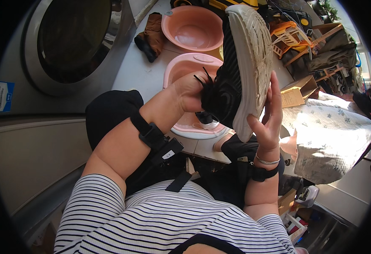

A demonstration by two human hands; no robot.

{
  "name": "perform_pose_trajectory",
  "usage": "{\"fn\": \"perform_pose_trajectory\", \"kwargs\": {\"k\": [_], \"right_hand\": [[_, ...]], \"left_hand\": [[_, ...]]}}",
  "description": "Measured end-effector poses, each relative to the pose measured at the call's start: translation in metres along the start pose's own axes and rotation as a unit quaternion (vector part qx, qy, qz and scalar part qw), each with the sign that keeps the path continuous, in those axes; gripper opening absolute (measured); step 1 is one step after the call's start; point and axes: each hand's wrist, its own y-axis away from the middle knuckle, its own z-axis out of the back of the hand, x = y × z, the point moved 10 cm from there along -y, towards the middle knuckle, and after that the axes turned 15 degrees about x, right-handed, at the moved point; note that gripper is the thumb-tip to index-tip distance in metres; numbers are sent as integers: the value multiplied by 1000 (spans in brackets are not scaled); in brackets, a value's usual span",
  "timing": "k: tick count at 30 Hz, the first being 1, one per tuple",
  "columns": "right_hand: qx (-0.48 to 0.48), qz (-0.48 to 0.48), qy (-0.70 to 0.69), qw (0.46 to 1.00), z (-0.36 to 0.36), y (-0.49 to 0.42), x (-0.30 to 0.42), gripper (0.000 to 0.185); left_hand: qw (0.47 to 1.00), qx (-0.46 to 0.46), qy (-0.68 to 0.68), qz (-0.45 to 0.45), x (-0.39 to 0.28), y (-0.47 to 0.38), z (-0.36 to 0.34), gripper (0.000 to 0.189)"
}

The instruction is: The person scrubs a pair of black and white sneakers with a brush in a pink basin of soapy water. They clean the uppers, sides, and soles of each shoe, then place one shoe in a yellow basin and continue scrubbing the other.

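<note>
A black sneaker [233, 70] with a thick off-white sole is held up before me, the sole turned to the right. My left hand [191, 92] is at the shoe's laced upper, its fingers partly hidden behind or inside it. On the sole side, my right hand [268, 117] grips the lower edge, thumb on the rim and fingers along the sole. Below the shoe stands a pink plastic basin [176, 68], in which another dark shoe with a white sole [206, 119] partly shows. A second, round pink basin [191, 28] stands farther off.
A front-loading washing machine [74, 41] is at the left. Brown and black fabric [152, 36] lies on the tiles by the round basin. At the right are an orange plastic toy [288, 35], a cardboard box [295, 93] and a patterned cloth [328, 136].
</note>
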Motion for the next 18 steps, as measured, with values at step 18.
{"fn": "perform_pose_trajectory", "kwargs": {"k": [18], "right_hand": [[52, -2, 127, 991, -28, -3, -10, 106]], "left_hand": [[978, 95, -143, -118, 1, -10, 0, 53]]}}
